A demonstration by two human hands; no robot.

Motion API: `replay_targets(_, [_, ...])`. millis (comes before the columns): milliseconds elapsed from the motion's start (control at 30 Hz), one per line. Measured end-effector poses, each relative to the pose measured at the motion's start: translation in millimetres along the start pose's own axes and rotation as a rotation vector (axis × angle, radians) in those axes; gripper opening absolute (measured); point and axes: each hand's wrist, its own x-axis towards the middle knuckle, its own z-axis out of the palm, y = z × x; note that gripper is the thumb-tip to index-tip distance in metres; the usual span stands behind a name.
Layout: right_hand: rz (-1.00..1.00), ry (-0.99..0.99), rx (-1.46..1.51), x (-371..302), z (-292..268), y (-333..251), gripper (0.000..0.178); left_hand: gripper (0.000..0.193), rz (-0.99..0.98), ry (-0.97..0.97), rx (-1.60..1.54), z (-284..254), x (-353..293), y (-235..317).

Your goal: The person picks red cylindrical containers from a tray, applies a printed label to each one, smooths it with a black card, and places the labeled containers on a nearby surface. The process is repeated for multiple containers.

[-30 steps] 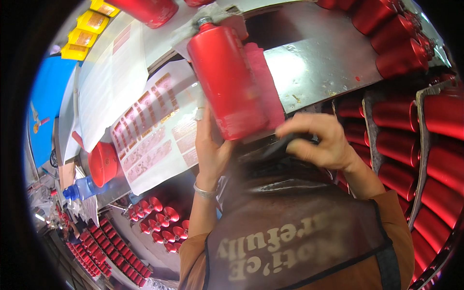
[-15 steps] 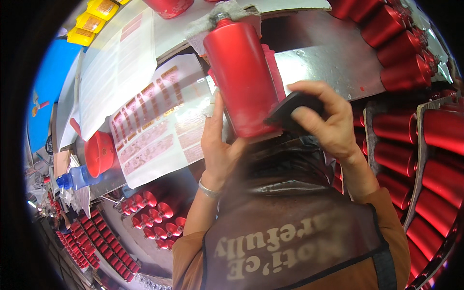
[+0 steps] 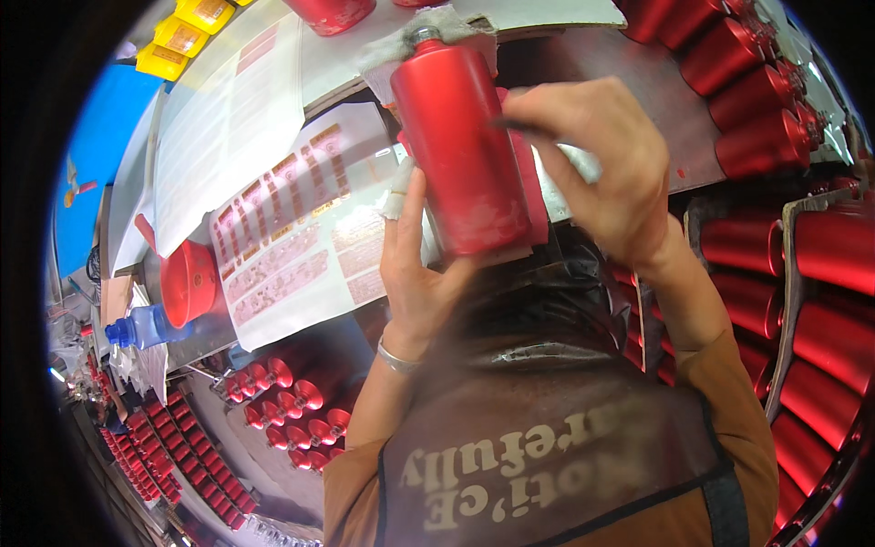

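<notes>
A red bottle (image 3: pixel 460 146) with a silvery neck lies in front of me, its neck pointing away and resting on a pale cloth (image 3: pixel 387 55). My left hand (image 3: pixel 415 278) holds its near end from the left side and below. In my right hand (image 3: pixel 606 169) is a dark flat squeegee (image 3: pixel 529 128), pinched and seen nearly edge-on, its tip at the bottle's right side. A wet-looking patch with whitish marks shows on the bottle's near end. Left of the bottle lies a sheet of pinkish printed decals (image 3: pixel 273 246).
A white sheet (image 3: pixel 228 118), a red bowl (image 3: pixel 189 283) and a blue bottle (image 3: pixel 150 328) lie to the left, with yellow containers (image 3: pixel 182 41) beyond. Racks of red bottles (image 3: pixel 743 292) stand close on my right; more red bottles (image 3: pixel 292 401) stand lower left.
My right hand has moved away from me, carrying the squeegee from the bottle's near end up along its right side. The left hand keeps its hold on the bottle.
</notes>
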Motion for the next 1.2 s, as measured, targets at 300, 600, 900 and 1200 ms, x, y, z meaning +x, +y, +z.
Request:
replay_targets(300, [0.266, -0.405, 0.495, -45, -16, -24, 0.023, 0.111, 0.034, -0.109, -0.097, -9, -2, -5])
replay_targets(600, [1.016, -0.249, 0.635, -52, 18, 24, 0.038, 0.071, -0.21, 0.047, -0.373, 6, 15, 0])
replay_targets(900, [1.107, -0.14, 0.645, -93, 4, 40, 0.037, 0.042, -0.199, 0.043, 0.539, -55, -81, -25])
replay_targets(1200, [1.096, -0.091, 0.756, -84, 14, 35, 0.026, 0.04, -0.111, 0.229, 0.476, -80, -32, -35])
